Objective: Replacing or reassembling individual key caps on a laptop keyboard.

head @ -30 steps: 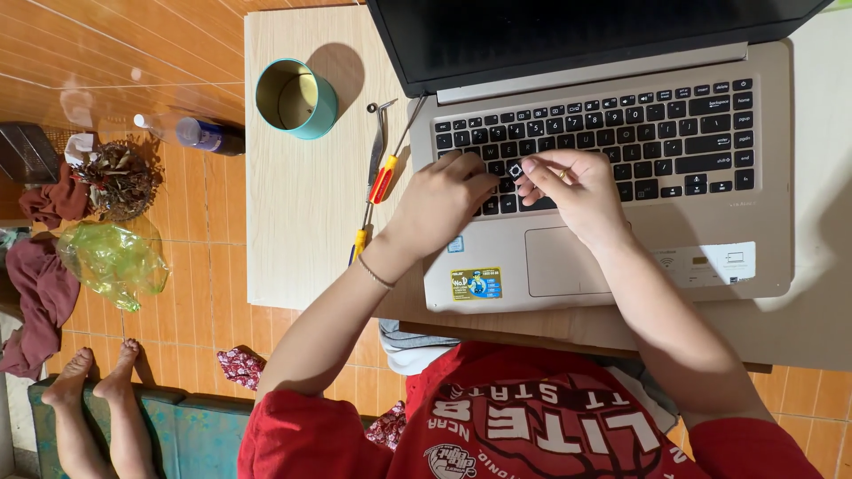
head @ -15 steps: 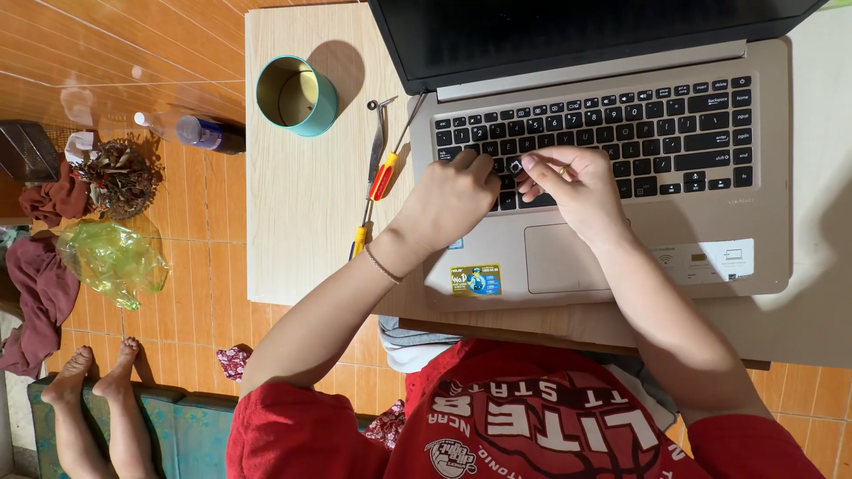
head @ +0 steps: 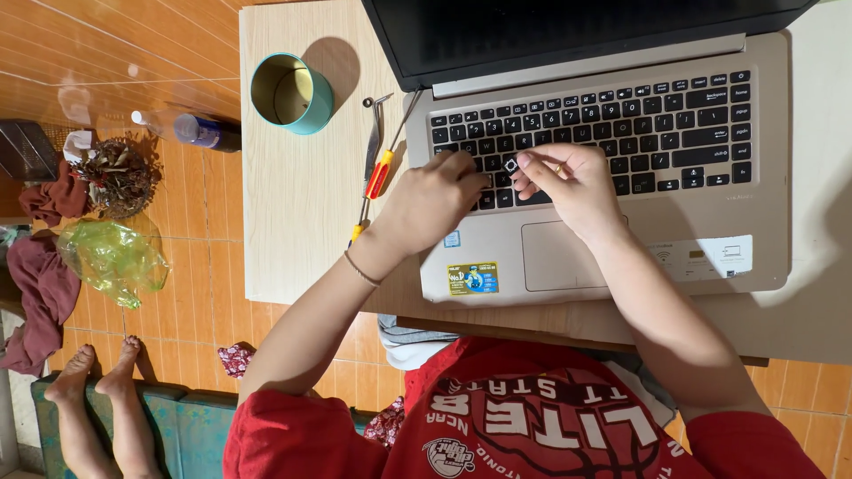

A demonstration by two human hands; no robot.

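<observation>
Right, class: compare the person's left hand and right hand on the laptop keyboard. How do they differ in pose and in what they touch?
The left hand lies curled, knuckles up, on the keyboard's left side; the right hand sits nearer the middle.
The right hand pinches at a small pale key piece with its fingers; the left hand's fingers are tucked under, holding nothing visible.
The left wrist wears a thin band; the right wrist is bare.
Both rest on the laptop.
</observation>
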